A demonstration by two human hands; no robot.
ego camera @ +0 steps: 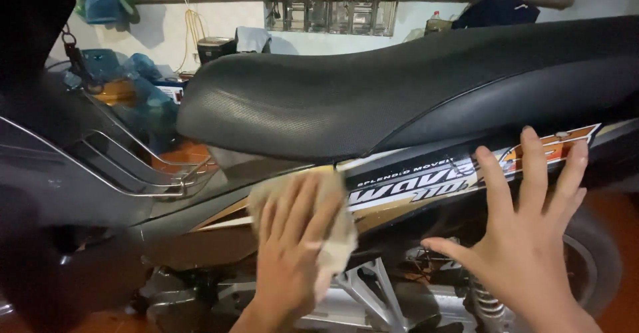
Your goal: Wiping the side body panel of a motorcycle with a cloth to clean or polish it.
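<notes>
Only one cloth, two hands.

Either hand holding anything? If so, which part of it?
Left hand presses a beige cloth flat against the motorbike's side panel, palm over the cloth's middle; no closed grip. Right hand is open, fingers spread on the panel, holding nothing.
</notes>
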